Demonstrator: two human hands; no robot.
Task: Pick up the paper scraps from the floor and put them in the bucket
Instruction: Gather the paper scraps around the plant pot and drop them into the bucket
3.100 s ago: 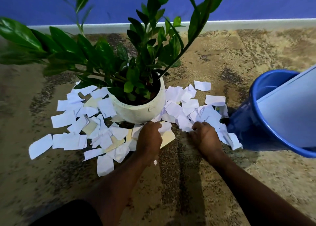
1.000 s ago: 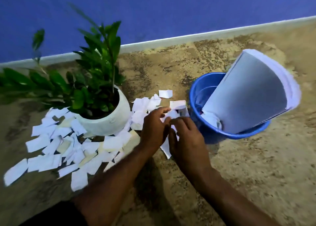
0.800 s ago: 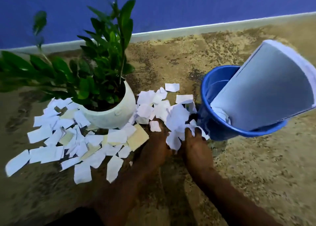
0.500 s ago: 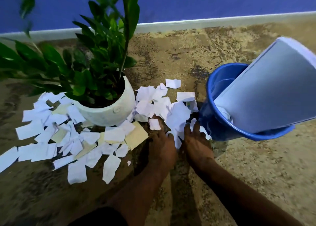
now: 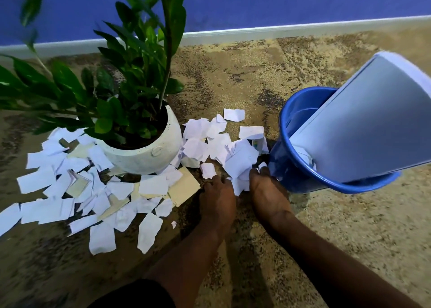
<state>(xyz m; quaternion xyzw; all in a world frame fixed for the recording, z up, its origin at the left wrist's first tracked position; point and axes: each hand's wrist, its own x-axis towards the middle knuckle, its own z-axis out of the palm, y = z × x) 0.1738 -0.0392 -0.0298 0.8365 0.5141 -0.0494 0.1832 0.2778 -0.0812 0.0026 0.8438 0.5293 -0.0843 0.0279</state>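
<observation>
White paper scraps lie on the speckled floor in two spreads: a wide one [image 5: 70, 191] left of and in front of the plant pot, and a smaller heap [image 5: 238, 158] between the pot and the blue bucket [image 5: 283, 125]. The bucket stands at the right and leans towards me. My left hand [image 5: 218, 198] rests palm down on the floor at the near edge of the small heap, fingers spread. My right hand [image 5: 268, 191] lies beside it, close to the bucket's base, its fingertips touching the scraps. A few scraps sit between the two hands.
A white round pot [image 5: 144, 158] with a leafy green plant [image 5: 130, 79] stands in the middle of the scraps. A large white sheet [image 5: 361, 125] sticks out of the bucket. A beige card piece [image 5: 184, 188] lies near my left hand. The blue wall and white skirting run along the back.
A second ago both hands were raised together with scraps between them. They have since come down flat onto the floor at the heap by the bucket.
</observation>
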